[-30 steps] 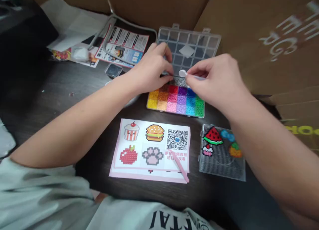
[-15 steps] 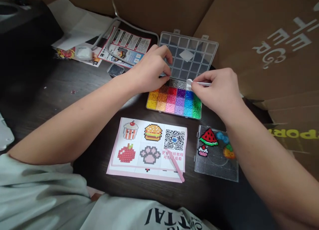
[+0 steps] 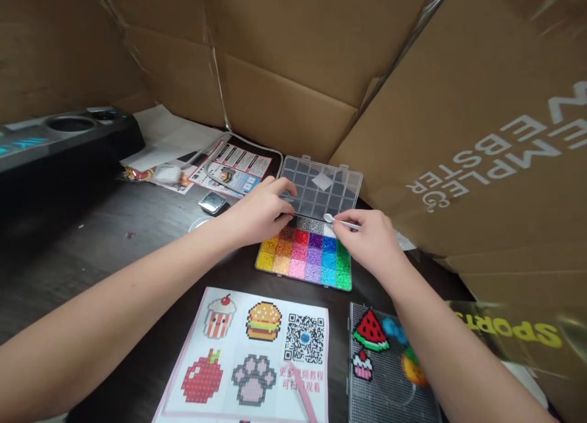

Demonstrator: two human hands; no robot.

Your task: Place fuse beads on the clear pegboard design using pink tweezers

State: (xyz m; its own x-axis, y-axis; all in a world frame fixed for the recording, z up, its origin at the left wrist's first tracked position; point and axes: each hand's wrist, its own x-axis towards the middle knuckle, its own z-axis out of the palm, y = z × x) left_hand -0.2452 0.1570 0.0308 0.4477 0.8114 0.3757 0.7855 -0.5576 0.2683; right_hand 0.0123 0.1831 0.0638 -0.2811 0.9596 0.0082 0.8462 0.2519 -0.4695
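Observation:
An open clear bead box (image 3: 305, 255) holds rows of coloured beads, its lid (image 3: 321, 184) tipped back behind it. My left hand (image 3: 257, 212) rests curled at the box's far left corner, fingertips on the lid hinge area. My right hand (image 3: 371, 239) pinches a small white spoon (image 3: 337, 221) whose bowl hovers over the white beads at the back right of the box. A pattern sheet (image 3: 247, 356) with cupcake, burger, apple and paw pictures lies near me. A clear pegboard (image 3: 389, 368) with a bead watermelon lies to its right.
Cardboard panels (image 3: 458, 136) wall in the back and right side. A black device (image 3: 59, 136) sits at the left. Leaflets (image 3: 233, 166) and a grey cable lie behind the box. A pink stick (image 3: 302, 395) rests on the pattern sheet. Dark tabletop (image 3: 114, 239) shows at the left.
The camera has tilted up, so everything sits lower in view and more cardboard shows. My right hand with the spoon has shifted a little over the box's back row.

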